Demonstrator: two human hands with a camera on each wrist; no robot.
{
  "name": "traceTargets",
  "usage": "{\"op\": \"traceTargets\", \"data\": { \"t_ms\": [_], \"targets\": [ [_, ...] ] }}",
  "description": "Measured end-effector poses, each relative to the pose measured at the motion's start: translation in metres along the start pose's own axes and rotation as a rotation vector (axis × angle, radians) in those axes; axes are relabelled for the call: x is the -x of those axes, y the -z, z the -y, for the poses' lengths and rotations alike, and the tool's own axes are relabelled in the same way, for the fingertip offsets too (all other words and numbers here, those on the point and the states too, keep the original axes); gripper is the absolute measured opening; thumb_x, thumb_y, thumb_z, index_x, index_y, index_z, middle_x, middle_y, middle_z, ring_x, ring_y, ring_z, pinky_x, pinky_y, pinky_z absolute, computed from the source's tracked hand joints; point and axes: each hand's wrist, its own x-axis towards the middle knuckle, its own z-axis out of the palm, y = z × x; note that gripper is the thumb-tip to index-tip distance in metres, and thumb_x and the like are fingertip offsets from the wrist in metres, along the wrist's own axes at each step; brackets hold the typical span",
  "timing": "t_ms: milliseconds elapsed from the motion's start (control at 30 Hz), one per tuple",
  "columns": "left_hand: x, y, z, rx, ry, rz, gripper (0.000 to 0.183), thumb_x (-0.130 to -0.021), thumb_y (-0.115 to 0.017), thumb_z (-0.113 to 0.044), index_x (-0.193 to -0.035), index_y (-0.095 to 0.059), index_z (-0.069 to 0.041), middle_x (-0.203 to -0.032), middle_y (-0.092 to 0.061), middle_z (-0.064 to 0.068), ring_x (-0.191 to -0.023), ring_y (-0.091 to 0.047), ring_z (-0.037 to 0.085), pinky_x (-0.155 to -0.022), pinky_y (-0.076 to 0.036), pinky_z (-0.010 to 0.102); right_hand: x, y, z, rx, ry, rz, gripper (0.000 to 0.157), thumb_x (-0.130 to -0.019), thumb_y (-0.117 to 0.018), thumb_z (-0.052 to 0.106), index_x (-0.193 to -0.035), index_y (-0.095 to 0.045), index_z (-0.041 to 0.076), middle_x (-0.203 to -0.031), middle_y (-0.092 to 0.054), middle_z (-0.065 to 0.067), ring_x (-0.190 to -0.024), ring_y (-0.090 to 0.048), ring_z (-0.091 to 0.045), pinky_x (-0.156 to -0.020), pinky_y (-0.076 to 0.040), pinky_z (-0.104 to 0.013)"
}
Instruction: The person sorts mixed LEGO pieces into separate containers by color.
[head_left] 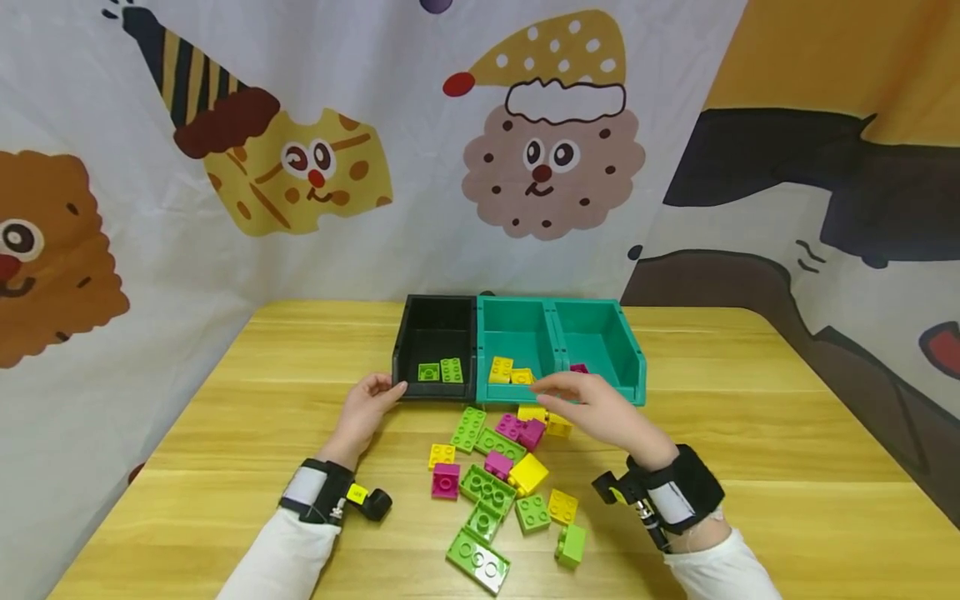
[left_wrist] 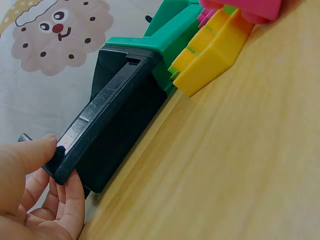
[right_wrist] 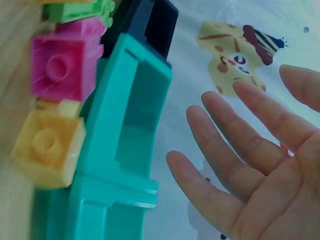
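My left hand (head_left: 363, 414) grips the front left corner of a black bin (head_left: 438, 333); in the left wrist view the thumb lies over its rim with fingers underneath. Two green building bricks (head_left: 451, 370) sit inside that bin. Over the front edge of the joined teal bins, my right hand (head_left: 596, 408) hovers with spread, relaxed fingers and nothing held. Two yellow bricks (head_left: 501, 369) lie in the middle teal bin (head_left: 517, 329). A magenta brick (head_left: 578, 367) shows in the right teal bin (head_left: 592, 333), partly hidden by the right hand.
Several loose green, yellow and magenta bricks lie on the wooden table (head_left: 300, 350) before the bins, including a yellow brick (head_left: 528, 474), a magenta one (head_left: 446, 481) and a long green one (head_left: 477, 561). A printed curtain (head_left: 420, 183) hangs behind the table.
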Motion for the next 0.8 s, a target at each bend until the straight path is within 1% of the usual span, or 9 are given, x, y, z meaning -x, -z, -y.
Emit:
{"op": "traceTargets", "data": {
  "t_ms": [167,300,367,433,533,633,700,800],
  "targets": [
    [0.001,0.001,-0.001,-0.009,0.012,0.001,0.024,-0.09,-0.064,-0.014,-0.104,-0.054,0.003,-0.086,-0.052,0.0,-0.079,-0.048,0.009,-0.069,-0.044,0.017,0.009,-0.003,-0.01,0.002,-0.016,0.054,0.034,-0.097,-0.053,0.029,-0.119,-0.062,0.004,-0.115,-0.064,-0.012,-0.103,-0.061,-0.025,-0.086,-0.052,-0.04],
    [0.001,0.001,-0.001,-0.006,0.004,0.0,0.024,-0.09,-0.064,-0.014,-0.103,-0.054,0.004,-0.085,-0.052,-0.001,-0.078,-0.047,0.009,-0.069,-0.043,0.017,0.017,-0.009,-0.016,0.007,-0.003,0.104,0.038,-0.094,-0.057,0.034,-0.118,-0.062,0.005,-0.113,-0.065,-0.01,-0.099,-0.06,-0.025,-0.085,-0.051,-0.043],
    [0.001,0.0,-0.001,-0.002,0.0,0.0,0.023,-0.09,-0.065,-0.013,-0.102,-0.055,0.003,-0.084,-0.051,-0.002,-0.078,-0.047,0.009,-0.068,-0.043,0.017,0.021,-0.011,-0.018,0.016,0.005,0.129,0.041,-0.092,-0.06,0.038,-0.118,-0.062,0.006,-0.114,-0.065,-0.009,-0.1,-0.06,-0.026,-0.085,-0.051,-0.045],
    [0.001,0.0,0.0,0.007,0.001,0.001,0.022,-0.089,-0.065,-0.012,-0.101,-0.054,0.003,-0.083,-0.051,-0.002,-0.077,-0.047,0.009,-0.068,-0.043,0.017,0.025,-0.012,-0.02,0.04,0.011,0.155,0.045,-0.089,-0.063,0.041,-0.117,-0.063,0.006,-0.114,-0.065,-0.009,-0.1,-0.06,-0.027,-0.084,-0.052,-0.045],
    [0.001,-0.001,0.001,0.015,0.009,0.0,0.021,-0.089,-0.065,-0.011,-0.1,-0.054,0.003,-0.082,-0.052,-0.003,-0.076,-0.048,0.008,-0.068,-0.043,0.017,0.032,-0.012,-0.018,0.081,-0.012,0.205,0.055,-0.085,-0.067,0.045,-0.121,-0.06,0.004,-0.118,-0.063,-0.012,-0.1,-0.06,-0.027,-0.08,-0.054,-0.04],
    [0.0,-0.001,0.001,0.021,0.018,0.003,0.022,-0.09,-0.065,-0.012,-0.101,-0.054,0.003,-0.082,-0.052,-0.002,-0.076,-0.049,0.008,-0.068,-0.045,0.017,0.036,-0.011,-0.014,0.106,-0.059,0.257,0.066,-0.082,-0.069,0.047,-0.126,-0.054,0.001,-0.123,-0.059,-0.015,-0.1,-0.06,-0.027,-0.08,-0.053,-0.039],
    [0.0,-0.001,0.001,0.025,0.018,0.004,0.022,-0.09,-0.064,-0.012,-0.102,-0.054,0.004,-0.082,-0.052,-0.002,-0.076,-0.049,0.008,-0.069,-0.045,0.017,0.039,-0.01,-0.01,0.115,-0.081,0.289,0.071,-0.08,-0.071,0.047,-0.128,-0.051,0.0,-0.125,-0.058,-0.017,-0.099,-0.06,-0.028,-0.081,-0.052,-0.041],
    [0.0,-0.001,0.0,0.024,0.01,0.002,0.022,-0.09,-0.064,-0.012,-0.101,-0.054,0.003,-0.082,-0.051,-0.003,-0.076,-0.048,0.008,-0.068,-0.044,0.017,0.042,-0.011,-0.004,0.12,-0.126,0.343,0.075,-0.076,-0.076,0.045,-0.128,-0.05,-0.002,-0.125,-0.057,-0.019,-0.1,-0.059,-0.03,-0.085,-0.05,-0.047]
  ]
}}
